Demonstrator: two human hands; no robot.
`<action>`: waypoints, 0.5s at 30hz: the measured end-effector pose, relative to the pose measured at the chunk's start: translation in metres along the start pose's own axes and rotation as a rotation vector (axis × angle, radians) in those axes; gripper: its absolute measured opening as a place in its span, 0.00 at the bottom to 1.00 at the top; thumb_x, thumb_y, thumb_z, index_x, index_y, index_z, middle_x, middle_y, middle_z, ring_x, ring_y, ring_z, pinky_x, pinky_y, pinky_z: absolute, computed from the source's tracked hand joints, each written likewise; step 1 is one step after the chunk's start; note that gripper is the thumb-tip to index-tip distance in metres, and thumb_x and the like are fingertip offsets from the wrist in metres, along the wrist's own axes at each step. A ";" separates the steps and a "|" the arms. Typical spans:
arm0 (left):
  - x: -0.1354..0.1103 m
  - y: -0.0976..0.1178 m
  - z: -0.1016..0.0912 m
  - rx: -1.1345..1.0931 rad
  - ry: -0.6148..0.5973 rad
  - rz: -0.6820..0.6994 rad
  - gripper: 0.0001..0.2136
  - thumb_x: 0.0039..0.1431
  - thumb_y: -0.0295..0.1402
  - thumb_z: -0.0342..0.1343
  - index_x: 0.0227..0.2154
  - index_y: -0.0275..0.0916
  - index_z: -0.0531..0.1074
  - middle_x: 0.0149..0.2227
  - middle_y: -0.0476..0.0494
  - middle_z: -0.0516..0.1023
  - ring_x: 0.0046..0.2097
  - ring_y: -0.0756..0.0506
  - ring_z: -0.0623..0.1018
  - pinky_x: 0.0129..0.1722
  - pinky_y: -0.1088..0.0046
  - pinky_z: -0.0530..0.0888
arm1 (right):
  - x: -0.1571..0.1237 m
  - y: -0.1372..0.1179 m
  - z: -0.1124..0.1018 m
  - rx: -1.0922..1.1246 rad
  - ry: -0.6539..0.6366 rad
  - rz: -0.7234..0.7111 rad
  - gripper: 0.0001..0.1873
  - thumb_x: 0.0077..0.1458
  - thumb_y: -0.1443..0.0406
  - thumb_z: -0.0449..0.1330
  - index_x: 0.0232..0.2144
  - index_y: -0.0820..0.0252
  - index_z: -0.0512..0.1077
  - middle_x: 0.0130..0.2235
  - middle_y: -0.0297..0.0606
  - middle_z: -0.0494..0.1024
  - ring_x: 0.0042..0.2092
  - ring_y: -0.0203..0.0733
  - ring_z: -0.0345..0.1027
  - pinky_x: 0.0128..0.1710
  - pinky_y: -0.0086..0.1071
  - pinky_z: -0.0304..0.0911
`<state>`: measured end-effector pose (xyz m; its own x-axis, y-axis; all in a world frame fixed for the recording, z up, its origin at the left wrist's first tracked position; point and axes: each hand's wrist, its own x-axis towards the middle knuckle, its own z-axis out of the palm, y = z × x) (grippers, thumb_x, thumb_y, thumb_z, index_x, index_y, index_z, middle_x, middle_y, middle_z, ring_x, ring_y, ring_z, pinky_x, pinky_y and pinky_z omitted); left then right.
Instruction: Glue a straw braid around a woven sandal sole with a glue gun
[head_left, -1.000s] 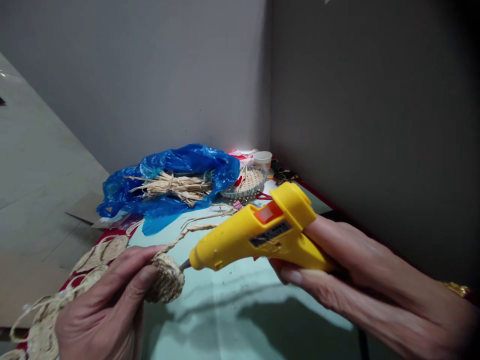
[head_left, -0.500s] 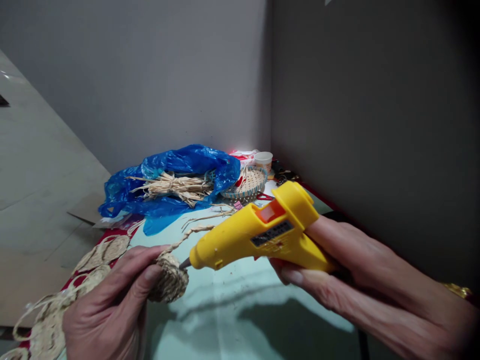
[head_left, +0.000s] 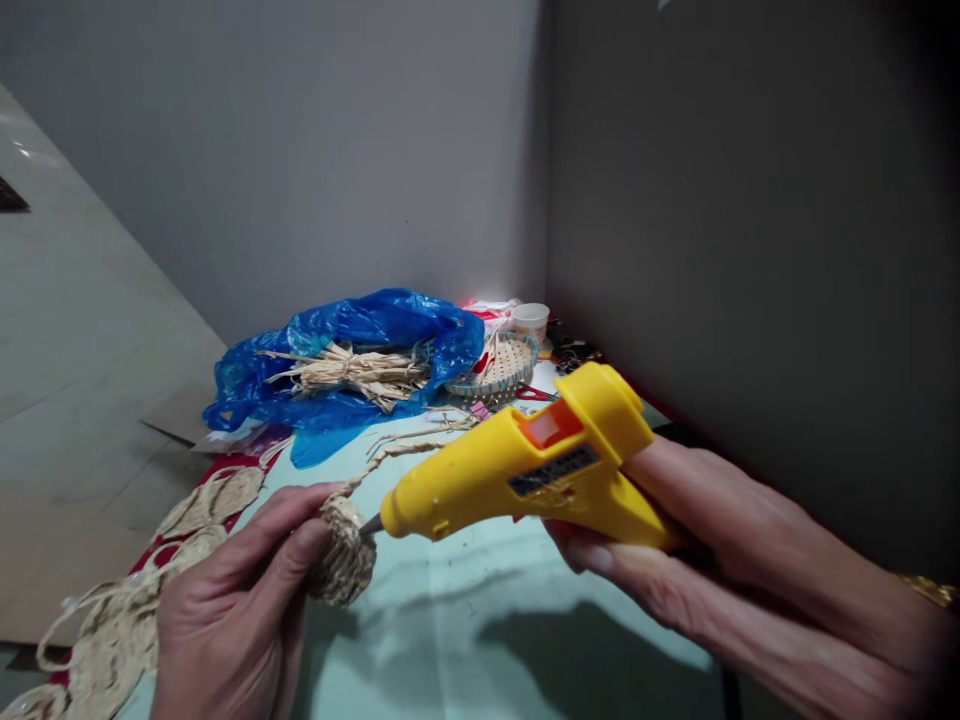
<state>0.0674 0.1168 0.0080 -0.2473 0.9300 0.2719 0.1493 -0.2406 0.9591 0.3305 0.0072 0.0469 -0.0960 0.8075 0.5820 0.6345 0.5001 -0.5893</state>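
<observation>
Between the thumb and fingers of my left hand (head_left: pixel 251 590) is a small round coil of twisted straw cord (head_left: pixel 346 560). A loose end of the cord (head_left: pixel 397 452) runs up and right from the coil, passing behind the glue gun. My right hand (head_left: pixel 675 530) is closed round the handle of a yellow hot glue gun (head_left: pixel 487 470) with an orange window. Its grey metal nozzle points left and meets the coil's right edge; whether glue is coming out I cannot tell. The handle's lower part is hidden by my right hand.
At the back, a blue plastic bag (head_left: pixel 352 312) holds a bundle of dry straw (head_left: pixel 352 370). Beside it are a shallow woven basket (head_left: pixel 510 365), a paper cup (head_left: pixel 531 318) and red-handled scissors (head_left: pixel 534 394). Coiled straw pieces (head_left: pixel 112 640) line the left edge. Walls rise behind and right.
The view has shifted slightly, so most things sit a little farther right. My left hand and the coil have turned slightly, while the nozzle stays at the coil's edge.
</observation>
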 end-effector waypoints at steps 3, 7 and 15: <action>-0.002 0.003 0.002 -0.130 -0.050 -0.105 0.17 0.30 0.45 0.76 0.29 0.52 0.84 0.35 0.55 0.86 0.42 0.46 0.84 0.36 0.87 0.77 | -0.002 0.003 0.001 -0.015 -0.011 -0.051 0.24 0.67 0.58 0.54 0.61 0.25 0.58 0.41 0.23 0.79 0.36 0.35 0.78 0.37 0.18 0.74; -0.003 0.007 0.005 -0.223 -0.027 -0.199 0.20 0.27 0.42 0.77 0.29 0.49 0.84 0.35 0.53 0.86 0.37 0.47 0.83 0.35 0.84 0.79 | -0.005 0.007 0.001 0.039 -0.055 0.018 0.27 0.65 0.60 0.56 0.62 0.27 0.58 0.38 0.24 0.80 0.30 0.34 0.76 0.27 0.17 0.72; -0.005 0.016 0.009 -0.265 0.008 -0.285 0.22 0.22 0.42 0.78 0.28 0.46 0.84 0.33 0.50 0.86 0.32 0.47 0.83 0.31 0.81 0.80 | -0.011 0.004 0.000 -0.008 -0.063 0.111 0.29 0.63 0.56 0.57 0.64 0.31 0.57 0.52 0.31 0.78 0.42 0.44 0.78 0.36 0.27 0.77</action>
<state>0.0791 0.1110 0.0211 -0.2506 0.9680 -0.0087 -0.1787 -0.0374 0.9832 0.3347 0.0001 0.0379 -0.0724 0.8760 0.4768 0.6502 0.4040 -0.6435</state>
